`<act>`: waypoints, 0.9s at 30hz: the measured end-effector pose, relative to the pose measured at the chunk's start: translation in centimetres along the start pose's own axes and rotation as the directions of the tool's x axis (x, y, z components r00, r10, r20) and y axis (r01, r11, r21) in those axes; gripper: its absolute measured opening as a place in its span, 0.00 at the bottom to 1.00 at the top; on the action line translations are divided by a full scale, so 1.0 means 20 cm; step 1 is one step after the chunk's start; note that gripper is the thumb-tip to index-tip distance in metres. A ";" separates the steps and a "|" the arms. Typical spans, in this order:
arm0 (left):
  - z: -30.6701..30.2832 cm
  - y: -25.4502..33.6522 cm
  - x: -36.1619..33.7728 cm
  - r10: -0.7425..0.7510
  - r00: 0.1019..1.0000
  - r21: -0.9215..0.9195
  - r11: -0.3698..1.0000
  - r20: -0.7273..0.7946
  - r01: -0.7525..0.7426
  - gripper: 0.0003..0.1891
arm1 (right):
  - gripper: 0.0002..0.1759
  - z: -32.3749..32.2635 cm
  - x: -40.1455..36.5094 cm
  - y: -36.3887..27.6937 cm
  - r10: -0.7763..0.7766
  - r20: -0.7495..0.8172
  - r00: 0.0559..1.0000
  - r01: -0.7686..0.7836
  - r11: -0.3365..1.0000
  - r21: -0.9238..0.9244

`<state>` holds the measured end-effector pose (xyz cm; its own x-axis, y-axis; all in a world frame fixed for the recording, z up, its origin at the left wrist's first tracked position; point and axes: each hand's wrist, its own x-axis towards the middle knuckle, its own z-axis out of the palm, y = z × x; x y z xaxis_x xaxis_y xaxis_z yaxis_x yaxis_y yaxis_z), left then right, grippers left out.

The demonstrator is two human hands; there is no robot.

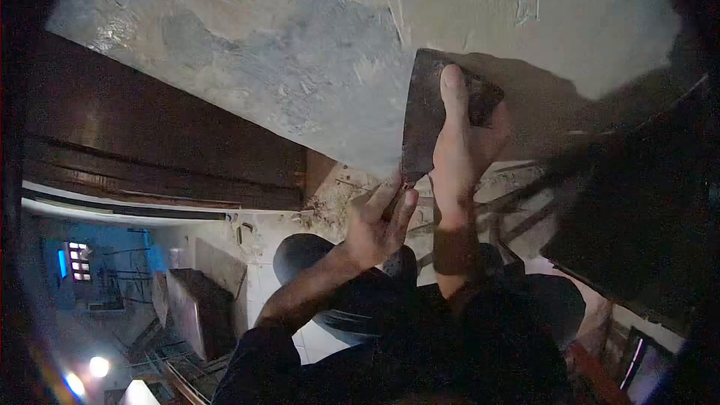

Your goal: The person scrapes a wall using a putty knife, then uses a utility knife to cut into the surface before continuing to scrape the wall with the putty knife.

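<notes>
Right hand (pixel 459 151): it holds the trowel (pixel 422 109) by its blade. One finger (pixel 451 84) lies straight up the dark face. The others curl round the blade's right corner and are partly hidden behind it.
Left hand (pixel 377 226): it is clenched on the narrow lower end of the trowel, just below the right hand's wrist. The fingertips fold over the end, so the handle itself barely shows.
Trowel: a broad, dark, flat blade held against the wall (pixel 300 67). Its upper edge is above the straight finger and its narrow end runs down into the left fist.
Wall: grey, mottled plaster lies to the left of the fingers. A paler, smoother coat lies above them and to their right, and the trowel sits on the boundary between the two.
Wooden frame (pixel 150 142): dark brown boards, well to the left of both hands, bordering the grey plaster.
Box (pixel 196 307): a brown, open-looking container far below and left of the left hand. What it holds cannot be made out.
Rounded dark shape (pixel 298 255): it lies just beside the left forearm. Whether it is a vessel or a clothed knee cannot be told.
Lamps (pixel 97 366): bright spots in the lower left corner, well away from the hands.
</notes>
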<state>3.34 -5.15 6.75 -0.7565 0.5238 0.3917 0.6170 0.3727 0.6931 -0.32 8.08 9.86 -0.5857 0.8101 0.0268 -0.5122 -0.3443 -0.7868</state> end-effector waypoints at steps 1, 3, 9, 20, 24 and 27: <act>-0.02 0.00 0.00 -0.065 0.997 -0.077 0.995 0.029 0.067 0.18 | 0.15 0.01 0.01 0.01 0.004 -0.001 1.000 -0.004 1.000 0.007; -0.02 0.02 -0.01 -0.145 0.987 -0.151 0.976 0.074 0.155 0.18 | 0.14 0.01 0.02 0.02 -0.055 -0.031 0.998 0.055 0.999 -0.003; 0.03 -0.01 -0.04 -0.079 0.997 0.000 0.997 0.007 0.079 0.19 | 0.11 0.00 0.00 0.01 -0.072 -0.015 0.997 0.072 0.997 0.001; 0.01 -0.01 -0.03 -0.041 0.996 -0.082 0.996 -0.079 0.034 0.17 | 0.13 0.01 -0.01 0.00 -0.020 -0.015 1.000 0.021 0.994 0.111; 0.02 -0.01 -0.03 -0.118 0.993 -0.020 0.993 0.012 0.119 0.18 | 0.12 -0.02 0.00 0.02 -0.036 -0.004 0.999 0.036 0.999 0.008; 0.12 -0.02 -0.05 0.024 0.987 -0.111 0.993 -0.160 -0.042 0.17 | 0.12 -0.03 -0.01 0.04 -0.055 0.001 0.998 0.055 0.998 0.025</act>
<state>4.37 -3.97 4.73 -0.7667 0.4027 0.5000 0.6202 0.2635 0.7388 -0.24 8.04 8.93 -0.5571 0.8274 0.0711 -0.5591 -0.3104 -0.7688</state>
